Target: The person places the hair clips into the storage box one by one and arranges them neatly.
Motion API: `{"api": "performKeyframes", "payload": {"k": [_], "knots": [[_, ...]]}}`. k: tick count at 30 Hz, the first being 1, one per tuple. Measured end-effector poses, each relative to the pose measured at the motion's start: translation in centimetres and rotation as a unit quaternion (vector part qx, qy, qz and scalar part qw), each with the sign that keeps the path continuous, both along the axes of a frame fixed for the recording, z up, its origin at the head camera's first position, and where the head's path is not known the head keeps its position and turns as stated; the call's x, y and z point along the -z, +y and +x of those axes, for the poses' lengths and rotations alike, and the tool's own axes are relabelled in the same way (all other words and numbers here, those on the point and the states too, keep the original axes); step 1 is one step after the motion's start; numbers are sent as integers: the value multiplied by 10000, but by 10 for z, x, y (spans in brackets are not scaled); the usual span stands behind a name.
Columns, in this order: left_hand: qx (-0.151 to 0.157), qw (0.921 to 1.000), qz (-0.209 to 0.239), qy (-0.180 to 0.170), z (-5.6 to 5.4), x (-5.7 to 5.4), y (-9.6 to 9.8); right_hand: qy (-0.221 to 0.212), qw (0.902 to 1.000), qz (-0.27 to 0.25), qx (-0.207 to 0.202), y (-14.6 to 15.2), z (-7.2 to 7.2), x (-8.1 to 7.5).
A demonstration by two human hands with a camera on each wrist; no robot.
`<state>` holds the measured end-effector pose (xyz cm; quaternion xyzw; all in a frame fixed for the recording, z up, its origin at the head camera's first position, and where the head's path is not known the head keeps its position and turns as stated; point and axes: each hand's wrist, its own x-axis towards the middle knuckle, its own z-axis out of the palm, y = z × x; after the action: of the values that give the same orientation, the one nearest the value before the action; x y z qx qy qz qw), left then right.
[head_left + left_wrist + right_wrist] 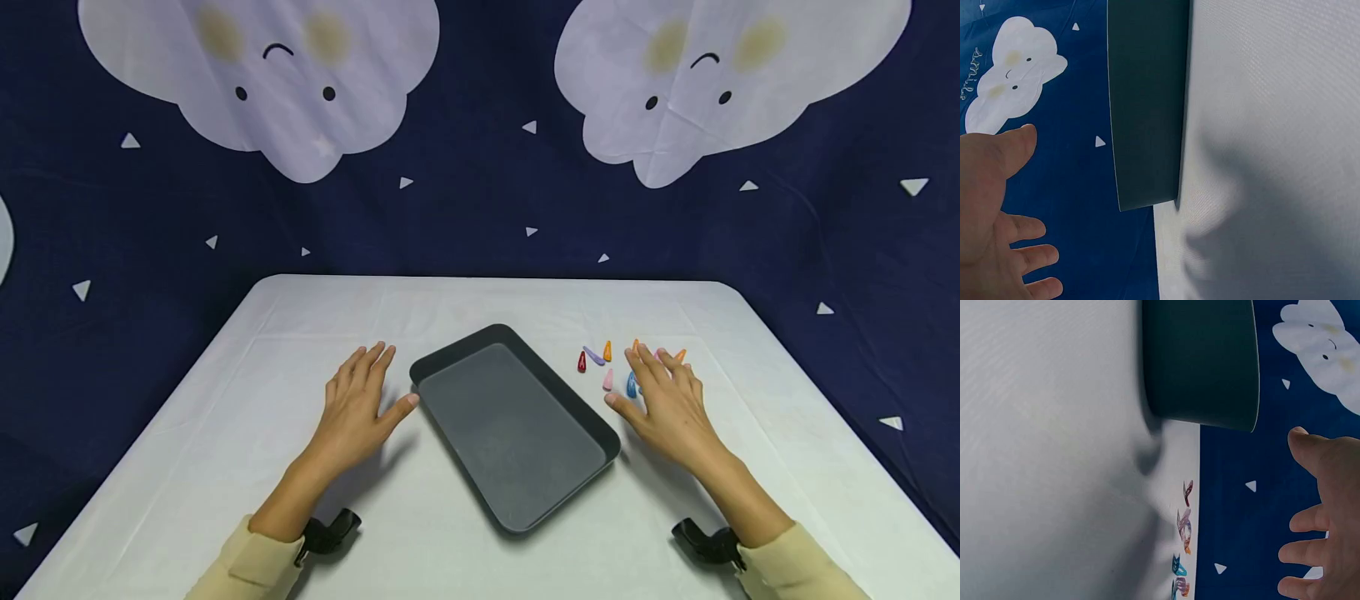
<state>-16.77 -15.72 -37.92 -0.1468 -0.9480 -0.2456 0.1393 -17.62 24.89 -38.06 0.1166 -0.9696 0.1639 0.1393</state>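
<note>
A dark grey rectangular tray (517, 433) lies at an angle on the white table, with nothing in it. Left of it my left hand (356, 412) hovers with fingers spread, its thumb tip close to the tray's left corner. Beyond the tray's right side, my right hand (671, 412) is held over several small snap hair clips, hiding part of them. A red clip (582, 362), a purple clip (594, 356), an orange clip (607, 351), a pink clip (608, 380) and a blue clip (632, 385) show beside its fingers. Both hands hold nothing.
White cloth covers the table (247, 400). Behind it hangs a dark blue curtain (465, 217) with clouds and small white triangles. A black wrist camera (330, 532) sits on the left wrist, another black camera (708, 543) on the right.
</note>
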Motion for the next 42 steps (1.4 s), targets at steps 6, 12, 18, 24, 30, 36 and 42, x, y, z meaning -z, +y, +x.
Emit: {"api": "performKeyframes", "payload": {"k": [6,12,18,24,30,36,42], "knots": [[56,9999,109,47,-2,0,0,222,9995,-204,-77,2,-4,2],[124,9995,276,23,-4,1,0,273,9991,-278,-138,4,-7,2],[278,9985,471,12,-6,3,0,260,9990,-323,-163,5,-10,4],[363,9971,644,-180,-9,4,1,246,9991,-305,-158,6,-14,6],[418,9951,822,-345,-13,6,2,207,9991,-351,-133,8,-19,8],[486,9915,1063,-572,-17,9,2,71,9992,-386,-118,10,-24,9],[530,9868,1303,-805,-21,10,2,-9,9993,-371,-88,12,-26,12]]}}
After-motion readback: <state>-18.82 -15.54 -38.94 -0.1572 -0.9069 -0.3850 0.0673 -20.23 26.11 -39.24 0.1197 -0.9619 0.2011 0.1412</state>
